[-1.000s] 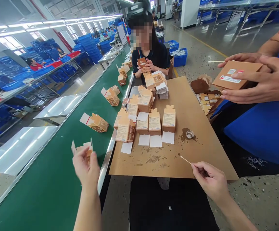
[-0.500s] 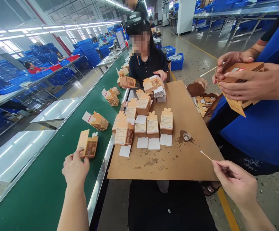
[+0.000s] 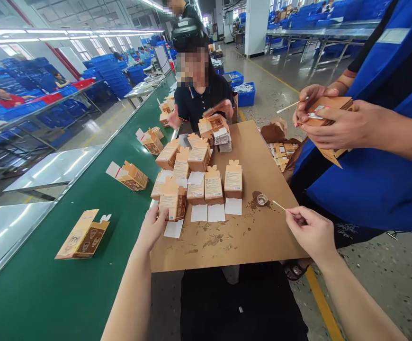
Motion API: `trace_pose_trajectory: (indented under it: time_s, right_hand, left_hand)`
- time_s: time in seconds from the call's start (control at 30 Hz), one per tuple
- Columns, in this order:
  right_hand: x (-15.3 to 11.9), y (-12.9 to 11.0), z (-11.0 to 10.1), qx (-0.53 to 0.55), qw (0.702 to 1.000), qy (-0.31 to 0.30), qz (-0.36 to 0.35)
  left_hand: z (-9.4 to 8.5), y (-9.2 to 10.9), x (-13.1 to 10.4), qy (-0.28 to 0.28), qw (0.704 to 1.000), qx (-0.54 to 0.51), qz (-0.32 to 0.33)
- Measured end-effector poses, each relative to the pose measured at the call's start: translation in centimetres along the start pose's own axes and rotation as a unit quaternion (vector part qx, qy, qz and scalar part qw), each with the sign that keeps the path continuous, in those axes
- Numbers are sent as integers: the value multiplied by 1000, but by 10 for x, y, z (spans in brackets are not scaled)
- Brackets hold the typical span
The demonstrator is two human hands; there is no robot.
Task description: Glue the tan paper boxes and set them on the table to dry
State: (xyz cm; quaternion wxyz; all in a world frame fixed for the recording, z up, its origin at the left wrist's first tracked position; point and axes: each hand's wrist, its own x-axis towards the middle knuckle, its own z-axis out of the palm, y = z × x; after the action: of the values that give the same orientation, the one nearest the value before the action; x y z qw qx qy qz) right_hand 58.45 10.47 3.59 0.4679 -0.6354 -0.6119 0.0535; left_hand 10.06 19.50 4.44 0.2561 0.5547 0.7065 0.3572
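Observation:
My left hand [image 3: 155,223] has its fingers against the lower left side of the nearest open carton [image 3: 170,201] at the left edge of the brown board [image 3: 259,241]. My right hand [image 3: 310,232] pinches a cotton swab [image 3: 279,205] over the board's right part. The swab's white tip points left, toward a small clear dish [image 3: 262,200] with wet spots around it. Several open cartons with raised flaps, among them one at the right of the group [image 3: 233,182], stand beyond my left hand. A lone carton [image 3: 91,240] lies on the green belt.
On the green belt [image 3: 67,289] are more cartons [image 3: 133,177]. Across the board a person [image 3: 202,102] handles cartons beside a stack of white cards [image 3: 222,137]. At the right, another person's hands [image 3: 348,123] hold flattened cartons and a swab.
My left hand has left the carton on the belt and moved right to the nearest carton on the board. My right hand has brought the swab closer to the dish. The view has shifted.

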Motion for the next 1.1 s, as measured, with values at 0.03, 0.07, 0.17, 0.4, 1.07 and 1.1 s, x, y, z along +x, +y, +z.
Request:
trace_pose_trajectory:
  time_s: [0.03,0.07,0.17,0.4,1.07,1.1]
  right_hand:
    - [4,0,2,-5,1000,-16,1]
    - [7,1,4,-10,999,-37,2]
    - [19,3,16,-36,993,-112,5]
    - [52,10,31,-82,978,-194,-4]
    - [63,-3,35,-127,968,-217,-4]
    - [66,-2,37,-134,964,-228,-1]
  left_hand:
    - [3,-7,-9,4,1000,-9,0]
    - [6,-15,-21,18,999,-31,-8]
    - [12,-36,-61,90,988,-126,-22]
    - [25,-34,-126,57,917,-391,-50]
    - [49,-21,-135,9,943,-313,-108]
    - [58,-20,-137,18,941,-321,-103]
